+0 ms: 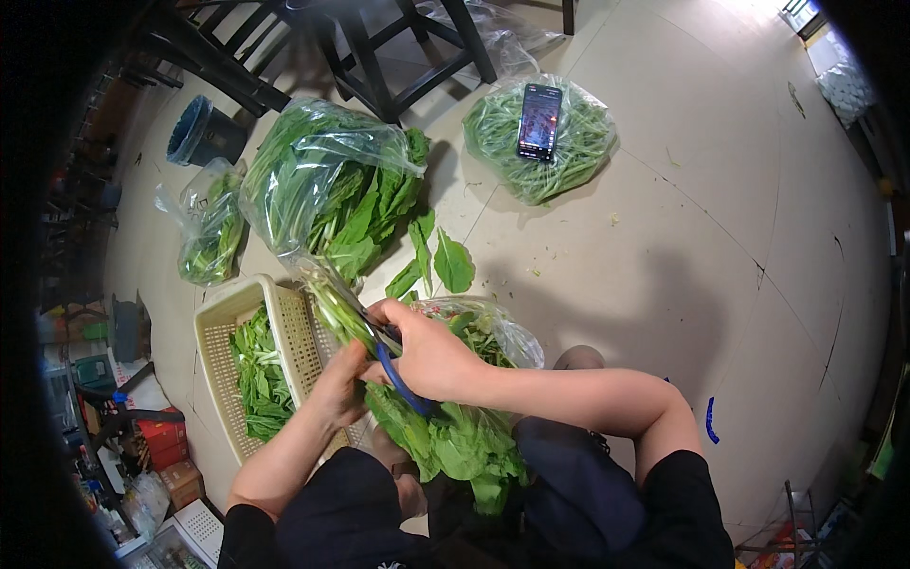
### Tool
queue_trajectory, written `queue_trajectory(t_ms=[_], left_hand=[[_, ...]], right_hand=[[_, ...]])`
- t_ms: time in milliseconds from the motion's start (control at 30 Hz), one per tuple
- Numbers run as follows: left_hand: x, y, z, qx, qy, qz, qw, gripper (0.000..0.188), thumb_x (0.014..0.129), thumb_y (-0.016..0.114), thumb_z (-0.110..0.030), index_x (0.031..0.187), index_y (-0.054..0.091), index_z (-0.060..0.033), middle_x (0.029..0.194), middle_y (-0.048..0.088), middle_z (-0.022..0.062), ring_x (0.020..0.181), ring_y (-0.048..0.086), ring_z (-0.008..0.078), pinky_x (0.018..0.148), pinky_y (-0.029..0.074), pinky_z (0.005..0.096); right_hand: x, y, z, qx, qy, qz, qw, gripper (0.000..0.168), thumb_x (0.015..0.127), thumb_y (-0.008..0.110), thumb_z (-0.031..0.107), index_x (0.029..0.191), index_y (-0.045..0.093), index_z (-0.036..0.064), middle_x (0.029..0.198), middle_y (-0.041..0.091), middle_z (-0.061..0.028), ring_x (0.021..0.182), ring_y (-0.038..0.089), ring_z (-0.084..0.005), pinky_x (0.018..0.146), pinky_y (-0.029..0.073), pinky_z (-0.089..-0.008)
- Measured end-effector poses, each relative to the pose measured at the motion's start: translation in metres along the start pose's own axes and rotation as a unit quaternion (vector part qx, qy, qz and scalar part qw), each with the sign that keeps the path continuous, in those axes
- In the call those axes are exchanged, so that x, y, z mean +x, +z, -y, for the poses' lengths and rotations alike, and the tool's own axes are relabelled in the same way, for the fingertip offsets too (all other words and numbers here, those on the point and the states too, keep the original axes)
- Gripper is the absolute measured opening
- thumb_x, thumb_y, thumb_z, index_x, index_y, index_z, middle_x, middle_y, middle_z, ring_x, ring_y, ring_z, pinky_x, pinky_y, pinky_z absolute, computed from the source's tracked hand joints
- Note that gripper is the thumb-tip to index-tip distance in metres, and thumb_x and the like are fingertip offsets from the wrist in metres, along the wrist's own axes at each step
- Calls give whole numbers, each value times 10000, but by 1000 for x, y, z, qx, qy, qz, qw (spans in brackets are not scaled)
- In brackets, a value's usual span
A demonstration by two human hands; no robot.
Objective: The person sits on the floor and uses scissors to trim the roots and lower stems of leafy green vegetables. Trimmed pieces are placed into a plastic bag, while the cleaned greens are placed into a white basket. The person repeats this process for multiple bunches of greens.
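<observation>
My left hand [346, 384] is closed around a bunch of leafy greens [462, 441]; the pale stems point up and left, and the leaves hang over my lap. Blue-handled scissors [396, 377] are in my right hand [434, 348], their blades lying along the stems near the root ends. Whether the blades are parted cannot be told. Just left of my left hand, a cream plastic basket [208, 334] holds cut greens [263, 384]. Beyond my right hand lies a clear plastic bag [522, 341] with trimmings in it.
A large bag of leafy greens [284, 171], a smaller bag [213, 235] and loose leaves [453, 263] lie ahead on the tiled floor. A smartphone [539, 122] rests on a bag of green stems [490, 135]. A dark bin [213, 131] and a black stool [377, 78] stand farther off.
</observation>
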State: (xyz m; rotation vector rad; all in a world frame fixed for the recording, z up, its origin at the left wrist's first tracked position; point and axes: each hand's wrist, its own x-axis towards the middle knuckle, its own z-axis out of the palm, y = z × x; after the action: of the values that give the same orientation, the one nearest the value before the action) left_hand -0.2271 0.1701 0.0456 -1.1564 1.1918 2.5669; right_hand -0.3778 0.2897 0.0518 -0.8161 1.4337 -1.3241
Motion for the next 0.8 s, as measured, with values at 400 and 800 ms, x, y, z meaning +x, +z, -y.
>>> queue_trajectory(t_ms=[400,800], left_hand=[[35,2,19,-242,40,21,969,189,873,629,-212,1033,562,-135,1104,643,45,1148,553,241,1056,390,454],[24,-10,27,-182,-64,109,975,330,908,616,-187,1199,483,-108,828,489,28,836,522,186,858,467,395]], right_hand=[[-12,-45,-29,36,53,-34,997,583,869,665,452,1224,502,19,939,654,-146,835,640,-218,753,483,-318],[-63,-131,-142,-237,245,-216,915,546,850,667,474,1178,578,47,945,671,-158,879,651,-274,801,492,-360]])
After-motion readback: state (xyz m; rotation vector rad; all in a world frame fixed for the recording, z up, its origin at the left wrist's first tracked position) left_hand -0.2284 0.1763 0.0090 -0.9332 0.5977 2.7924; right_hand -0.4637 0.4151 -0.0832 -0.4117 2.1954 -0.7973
